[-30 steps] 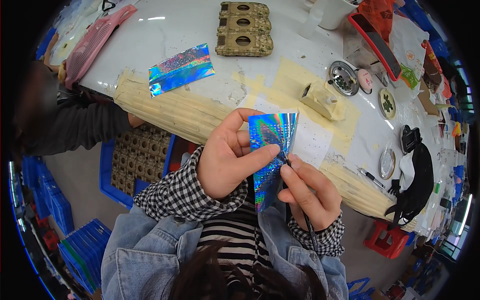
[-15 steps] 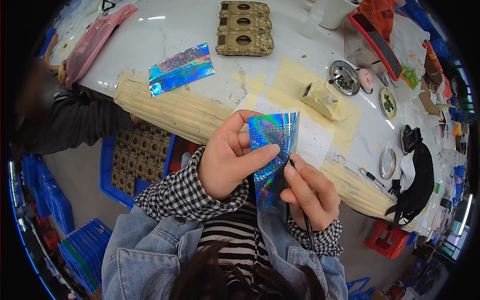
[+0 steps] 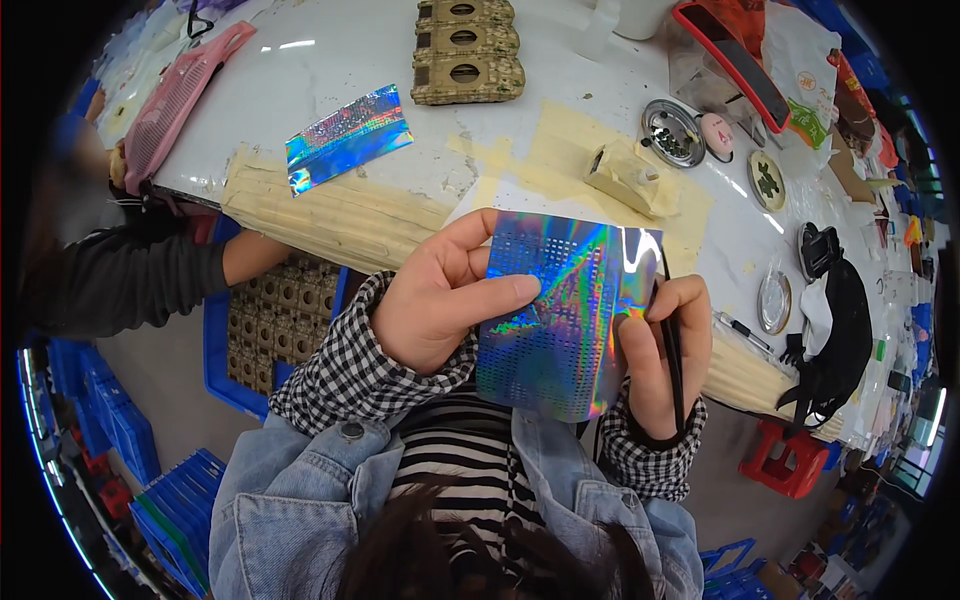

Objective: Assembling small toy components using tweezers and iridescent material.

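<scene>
a blue crate [image 3: 216,345] sits below the taped near edge of the surface [image 3: 570,60], toward its left end, holding rows of camouflage-patterned housings [image 3: 275,320] with round holes; another person's arm [image 3: 255,258] reaches over it. toward the right part of the surface, a round metal dish [image 3: 690,156] contains small dark pieces [image 3: 672,138], and just beside it a pale round dish [image 3: 757,165] carries dark green bits [image 3: 768,185]. a silvery round dish [image 3: 774,302] lies nearer the near edge.

the holographic sheet [image 3: 560,330] is held up in front of the near edge, between the two hands. the left hand [image 3: 425,315] has its grip clamped on the sheet's left side, thumb flat on the face. the right hand [image 3: 665,365] pinches the right edge between thumb and fingertips, with a black slim tool [image 3: 676,375] also tucked in that grip. a second holographic strip [image 3: 349,138] lies near the left part of the near edge.

the held sheet bears rows of tiny squares, too small to make out as writing. a white plastic bag [image 3: 803,55] near the right edge shows orange and green print.
</scene>
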Available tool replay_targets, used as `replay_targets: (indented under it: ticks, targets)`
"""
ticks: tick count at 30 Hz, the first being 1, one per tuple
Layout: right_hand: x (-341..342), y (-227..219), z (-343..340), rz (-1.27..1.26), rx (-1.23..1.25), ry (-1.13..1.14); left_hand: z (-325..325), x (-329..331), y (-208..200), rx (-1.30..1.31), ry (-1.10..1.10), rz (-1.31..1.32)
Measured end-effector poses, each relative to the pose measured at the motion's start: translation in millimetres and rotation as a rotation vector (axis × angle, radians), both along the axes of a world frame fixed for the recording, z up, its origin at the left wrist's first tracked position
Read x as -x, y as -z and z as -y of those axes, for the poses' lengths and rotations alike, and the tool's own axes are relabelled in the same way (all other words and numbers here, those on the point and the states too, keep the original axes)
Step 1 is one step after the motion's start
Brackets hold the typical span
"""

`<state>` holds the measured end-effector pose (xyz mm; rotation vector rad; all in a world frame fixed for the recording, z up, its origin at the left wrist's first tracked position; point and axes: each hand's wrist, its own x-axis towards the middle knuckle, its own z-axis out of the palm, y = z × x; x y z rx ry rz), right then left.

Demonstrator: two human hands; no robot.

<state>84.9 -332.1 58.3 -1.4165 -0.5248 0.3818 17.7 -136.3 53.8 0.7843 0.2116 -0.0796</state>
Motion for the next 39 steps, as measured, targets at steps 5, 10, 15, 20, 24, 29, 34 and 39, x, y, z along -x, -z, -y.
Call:
replay_targets:
  ticks: [5, 10, 15, 20, 24, 29, 34, 39]
  targets:
    - [2.5, -4.9, -11.3, -0.155, -0.106, 0.105, 0.6, 0.3, 4.4, 0.007, -0.021, -0.032]
    - [-3.4, 4.4, -5.2, -0.039, -0.11, 0.193, -5.0, 6.9, 2.8, -0.114, -0.012, -0.055]
    - [-1.3, 4.6, -6.0, 0.009, -0.076, 0.241, -1.8, 7.3, 6.2, -0.186, -0.086, -0.002]
    - [-0.6, 5.4, -6.1, 0.024, -0.071, 0.254, -0.3, 6.0, 2.2, -0.175, -0.088, -0.006]
    - [-2.7, 10.6, -0.4, 0.042, -0.074, 0.229, 1.0, 3.9, 3.7, -0.17, -0.098, -0.002]
    - [-5.5, 16.2, 0.9, 0.323, 0.033, 0.334, 0.0, 0.9, 5.2, -0.143, -0.106, -0.006]
    - [-1.2, 18.2, -0.2, 0.749, 0.155, 0.521, 1.0, -4.0, 6.8, -0.144, -0.103, 0.003]
    - [10.2, -9.0, -7.0, 0.841, 0.318, 0.161, 1.9, -1.8, 3.7, -0.149, -0.1, -0.029]
